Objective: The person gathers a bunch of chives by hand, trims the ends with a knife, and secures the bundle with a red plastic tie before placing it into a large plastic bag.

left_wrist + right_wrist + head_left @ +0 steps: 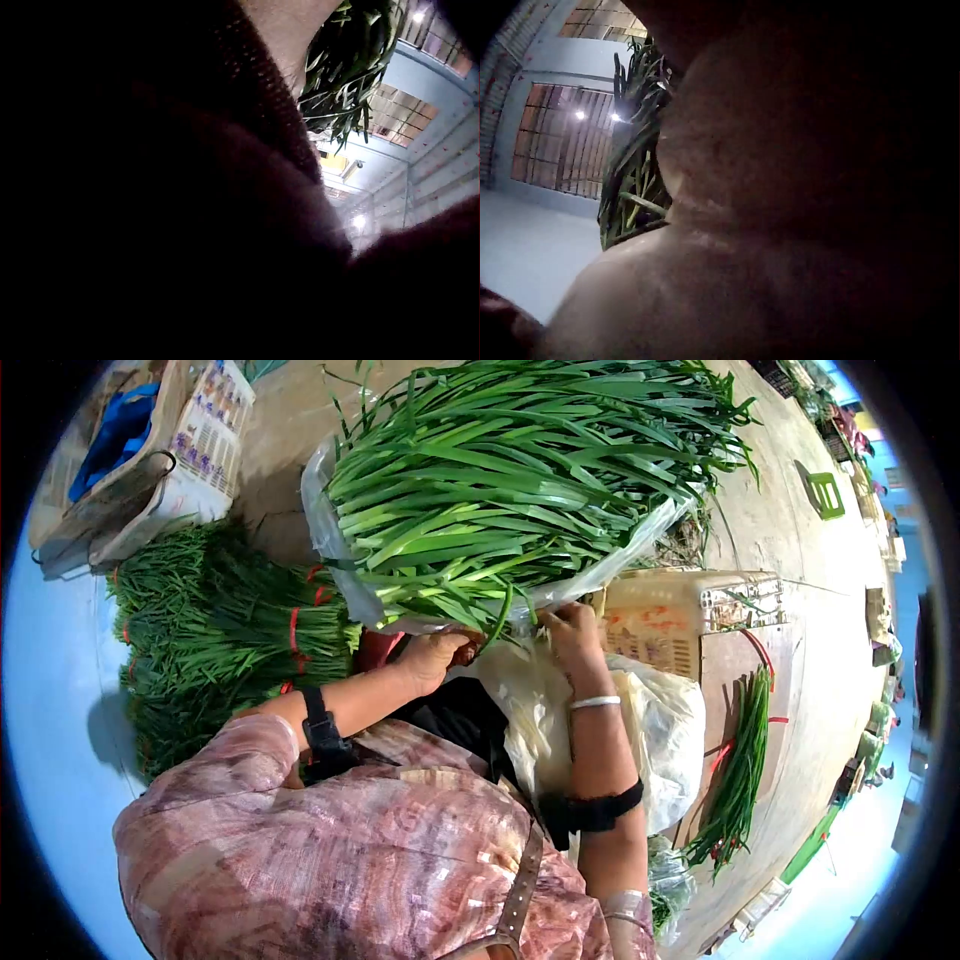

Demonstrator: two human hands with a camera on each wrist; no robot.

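Observation:
A large pile of long green leaves lies in a clear plastic sheet in front of the person. At the pile's near edge the left hand has its fingers curled at the lower end of a bent leaf. To its right, the right hand has curled fingers against the sheet's near edge, above a pale plastic bag; its fingertips are partly hidden. Both wrist views are mostly dark, with leaves beyond the skin in the left one and leaves in the right one.
Bundles of thin greens with red ties stand at the left, below a crate. At the right are a cream crate, a tied bundle on cardboard, and a green stool farther off.

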